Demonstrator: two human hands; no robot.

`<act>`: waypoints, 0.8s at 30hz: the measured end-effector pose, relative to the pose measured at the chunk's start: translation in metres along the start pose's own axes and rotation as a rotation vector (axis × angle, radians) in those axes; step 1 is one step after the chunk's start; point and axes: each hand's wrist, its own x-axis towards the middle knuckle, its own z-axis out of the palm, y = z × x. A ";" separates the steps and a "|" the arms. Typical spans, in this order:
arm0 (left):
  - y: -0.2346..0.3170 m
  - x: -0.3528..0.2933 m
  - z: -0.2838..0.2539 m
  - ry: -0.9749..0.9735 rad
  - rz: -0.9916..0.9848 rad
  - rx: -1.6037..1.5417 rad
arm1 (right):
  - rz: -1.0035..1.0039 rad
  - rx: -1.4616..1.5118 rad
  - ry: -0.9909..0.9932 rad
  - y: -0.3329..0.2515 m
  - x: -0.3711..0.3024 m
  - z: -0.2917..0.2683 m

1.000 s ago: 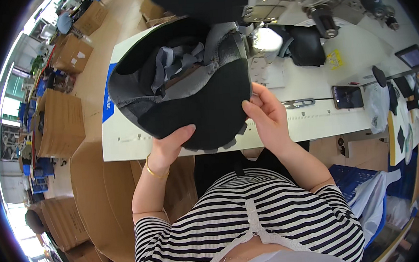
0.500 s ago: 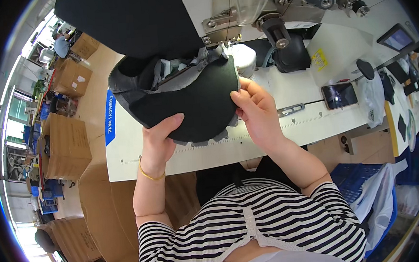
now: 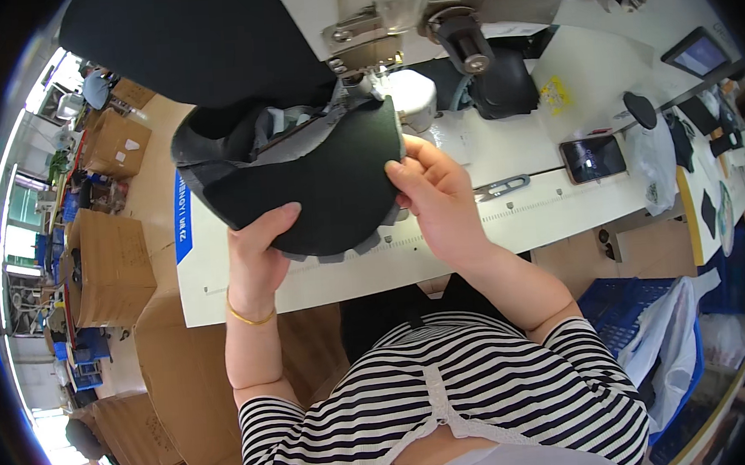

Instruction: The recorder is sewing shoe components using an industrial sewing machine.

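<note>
A curved cloth piece (image 3: pixel 327 188) is held above the table (image 3: pixel 350 285), its one o'clock corner brought up to the metal foot of the sewing machine (image 3: pixel 367 49); whether it is pinned there cannot be told. Its near face is smooth, plain black and rounded, bordered by a wavy grey band toward eleven o'clock, where a hollow is opened and loose grey strips are bunched. Short grey tabs are spaced along the rim from six to four o'clock. At seven o'clock the cloth is gripped by the left hand (image 3: pixel 258 248), thumb on top, its other fingers mostly hidden. At three o'clock the edge is pinched narrowly between the right hand's (image 3: pixel 439 199) thumb and bent fingers.
</note>
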 end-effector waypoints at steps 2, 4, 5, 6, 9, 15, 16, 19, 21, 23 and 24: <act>0.001 0.002 0.001 -0.004 -0.010 -0.006 | -0.012 0.004 -0.028 0.001 0.001 0.000; 0.001 0.005 0.002 -0.047 -0.010 0.023 | -0.027 -0.033 -0.024 -0.001 0.003 -0.003; 0.001 0.005 0.003 -0.046 -0.013 0.025 | -0.025 -0.067 -0.044 -0.002 0.004 -0.003; 0.001 0.006 0.003 -0.020 0.004 0.045 | -0.024 -0.064 -0.047 -0.002 0.005 -0.003; 0.001 0.005 0.003 -0.010 0.030 0.086 | 0.009 -0.019 -0.045 -0.004 0.000 -0.001; 0.000 0.001 -0.005 -0.067 0.019 0.140 | 0.180 0.028 -0.111 -0.003 -0.025 0.001; -0.001 0.002 -0.006 -0.057 0.021 0.144 | 0.160 0.048 -0.122 -0.002 -0.025 0.000; -0.003 0.007 -0.008 -0.106 0.205 0.443 | 0.130 0.036 -0.107 -0.001 -0.019 0.000; -0.003 0.010 -0.007 -0.100 0.122 0.319 | 0.100 0.017 -0.129 -0.002 -0.015 0.000; -0.004 0.013 -0.005 -0.090 0.029 0.175 | 0.100 0.015 -0.113 -0.003 -0.010 0.000; -0.005 0.015 -0.003 -0.093 0.056 0.161 | 0.090 0.016 -0.110 -0.004 -0.008 0.000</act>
